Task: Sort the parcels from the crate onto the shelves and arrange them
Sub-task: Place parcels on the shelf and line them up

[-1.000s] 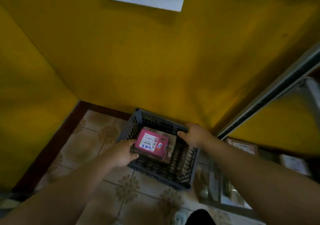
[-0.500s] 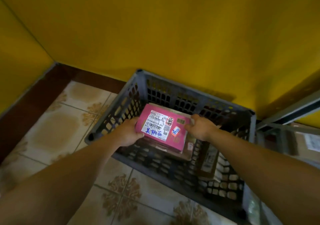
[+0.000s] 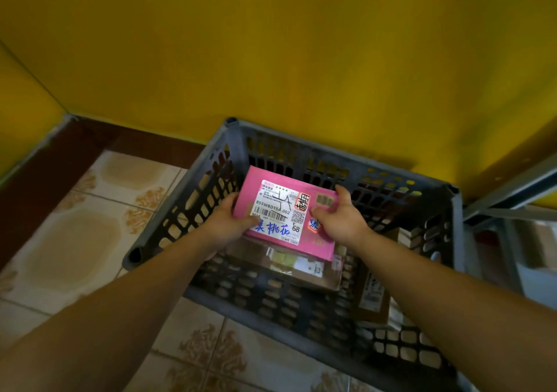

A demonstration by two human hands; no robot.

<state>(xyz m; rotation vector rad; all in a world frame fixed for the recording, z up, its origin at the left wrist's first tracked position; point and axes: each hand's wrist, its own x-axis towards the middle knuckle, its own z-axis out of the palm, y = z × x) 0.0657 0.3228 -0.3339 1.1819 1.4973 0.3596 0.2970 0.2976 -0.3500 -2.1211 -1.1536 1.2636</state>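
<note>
Over the crate's [image 3: 301, 150] far-left corner, both hands, left hand [image 3: 224, 226] and right hand [image 3: 342, 221], pinch the pink parcel [image 3: 271, 189] by its ends, so it could slip back in if either side loosens.

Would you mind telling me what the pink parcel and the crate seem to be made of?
The pink parcel looks like matte cardboard, given its crisp straight edges. The crate seems to be moulded plastic, dull grey, with slotted lattice walls.
</note>
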